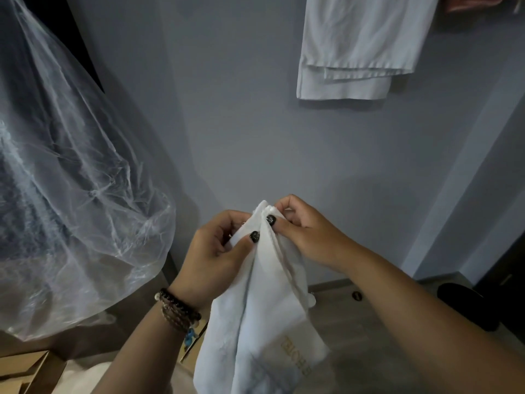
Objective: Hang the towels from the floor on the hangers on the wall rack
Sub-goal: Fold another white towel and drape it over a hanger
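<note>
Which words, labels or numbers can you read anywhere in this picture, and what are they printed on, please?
"HOTEL": gold letters near the lower end of the white towel held up by the left hand and right hand; seen sideways, the first letter partly creased, so the reading is likely rather than certain.
Fainter lettering lower on that towel: too blurred to read.
Hanging towel on the wall: no text visible.

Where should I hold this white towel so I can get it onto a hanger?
Keep gripping the white towel at its bunched top edge, coming from either side as the left hand and right hand do now. The cloth hangs straight down from that edge, so pinching there with the fingers leaves the length free to drape.
</note>
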`<act>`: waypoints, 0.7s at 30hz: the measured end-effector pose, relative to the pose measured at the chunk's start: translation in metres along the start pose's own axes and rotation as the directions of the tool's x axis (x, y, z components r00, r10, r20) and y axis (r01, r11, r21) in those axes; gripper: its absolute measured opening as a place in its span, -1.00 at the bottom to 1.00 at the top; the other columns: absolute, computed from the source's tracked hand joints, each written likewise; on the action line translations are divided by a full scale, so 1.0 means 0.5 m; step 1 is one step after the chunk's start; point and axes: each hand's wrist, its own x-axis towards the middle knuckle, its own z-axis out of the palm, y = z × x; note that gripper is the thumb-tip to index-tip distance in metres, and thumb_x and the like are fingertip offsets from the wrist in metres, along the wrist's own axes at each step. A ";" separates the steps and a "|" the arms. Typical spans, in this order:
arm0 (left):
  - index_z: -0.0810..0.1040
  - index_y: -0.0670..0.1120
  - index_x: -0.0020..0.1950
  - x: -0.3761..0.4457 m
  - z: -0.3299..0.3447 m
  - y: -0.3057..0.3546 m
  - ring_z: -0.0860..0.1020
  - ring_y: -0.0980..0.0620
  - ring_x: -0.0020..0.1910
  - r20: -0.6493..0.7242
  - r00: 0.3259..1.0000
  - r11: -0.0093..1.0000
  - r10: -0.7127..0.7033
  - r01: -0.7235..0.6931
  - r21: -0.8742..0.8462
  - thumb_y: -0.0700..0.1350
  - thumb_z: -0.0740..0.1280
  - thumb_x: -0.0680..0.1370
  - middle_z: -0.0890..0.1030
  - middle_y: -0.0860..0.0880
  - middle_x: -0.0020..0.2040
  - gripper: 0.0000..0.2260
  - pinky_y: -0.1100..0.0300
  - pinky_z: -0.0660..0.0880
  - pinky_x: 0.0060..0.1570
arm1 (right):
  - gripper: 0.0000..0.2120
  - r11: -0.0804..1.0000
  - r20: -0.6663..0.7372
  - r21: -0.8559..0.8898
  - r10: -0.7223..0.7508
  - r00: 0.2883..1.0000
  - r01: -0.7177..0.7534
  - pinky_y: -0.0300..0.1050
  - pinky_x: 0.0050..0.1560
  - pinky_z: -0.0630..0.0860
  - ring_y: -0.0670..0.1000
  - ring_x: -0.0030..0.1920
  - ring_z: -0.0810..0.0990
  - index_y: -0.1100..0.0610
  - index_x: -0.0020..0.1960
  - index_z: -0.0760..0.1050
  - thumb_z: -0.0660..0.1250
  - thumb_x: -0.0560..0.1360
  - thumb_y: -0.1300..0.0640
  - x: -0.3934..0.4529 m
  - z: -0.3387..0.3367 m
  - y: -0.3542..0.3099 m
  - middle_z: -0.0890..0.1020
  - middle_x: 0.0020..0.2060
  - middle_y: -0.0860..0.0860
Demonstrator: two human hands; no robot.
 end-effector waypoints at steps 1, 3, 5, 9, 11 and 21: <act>0.63 0.10 -0.03 0.002 -0.001 -0.005 0.65 -0.03 -0.09 -0.022 1.000 1.000 0.009 -0.009 0.015 -0.11 0.38 0.46 0.68 0.00 -0.09 -0.85 -0.14 0.59 0.00 | -0.85 1.000 0.010 -0.016 0.008 1.000 -0.007 0.02 0.02 0.49 -0.04 -0.11 0.53 0.03 0.00 0.41 0.26 0.57 -0.04 0.007 0.002 0.001 0.64 -0.03 0.15; 0.63 0.11 -0.03 0.007 -0.001 -0.019 0.65 -0.01 -0.12 -0.101 0.994 0.997 0.033 -0.026 0.076 -0.08 0.40 0.45 0.68 0.04 -0.11 -0.86 -0.12 0.61 -0.05 | -0.88 0.999 -0.022 -0.046 -0.022 1.000 0.021 0.03 0.01 0.47 -0.03 -0.12 0.50 0.03 -0.02 0.39 0.26 0.57 -0.01 0.023 0.012 0.005 0.61 -0.09 0.14; 0.56 0.14 -0.03 0.015 0.001 -0.034 0.63 0.03 -0.18 -0.205 0.977 0.991 0.057 -0.030 0.133 -0.06 0.42 0.43 0.65 0.09 -0.15 -0.84 -0.02 0.61 -0.14 | -0.91 0.995 -0.066 -0.077 -0.069 0.995 0.064 -0.02 -0.02 0.45 -0.05 -0.14 0.48 0.01 -0.07 0.35 0.25 0.58 0.06 0.044 0.022 0.008 0.53 -0.15 0.01; 0.40 0.08 -0.10 0.028 -0.009 -0.053 0.45 0.14 -0.37 -0.230 0.951 0.958 0.205 -0.146 0.249 -0.10 0.38 0.46 0.50 0.15 -0.24 -0.84 0.32 0.41 -0.35 | -0.88 0.977 -0.151 -0.178 -0.145 0.978 0.117 -0.15 -0.10 0.46 -0.07 -0.20 0.52 0.00 -0.08 0.35 0.30 0.55 0.09 0.089 0.035 0.008 0.53 -0.20 -0.08; 0.45 0.04 -0.14 0.026 -0.022 -0.066 0.44 0.13 -0.34 -0.078 0.960 0.890 0.268 -0.216 0.402 -0.05 0.33 0.46 0.46 0.15 -0.21 -0.93 0.37 0.37 -0.31 | -0.86 0.963 -0.200 -0.236 -0.179 0.963 0.130 -0.22 -0.17 0.44 -0.04 -0.22 0.54 0.03 -0.11 0.37 0.34 0.52 0.11 0.106 0.036 0.010 0.57 -0.22 -0.05; 0.49 0.21 0.22 -0.049 0.009 -0.144 0.57 0.04 0.01 0.092 0.985 0.717 -0.143 0.039 0.696 0.38 0.22 0.42 0.51 0.11 0.13 -0.54 0.14 0.52 0.02 | -0.88 0.913 -0.447 -0.404 -0.251 0.859 0.056 -0.30 -0.28 0.23 -0.03 -0.26 0.43 0.13 -0.13 0.39 0.34 0.46 0.21 0.163 -0.005 0.024 0.47 -0.28 -0.07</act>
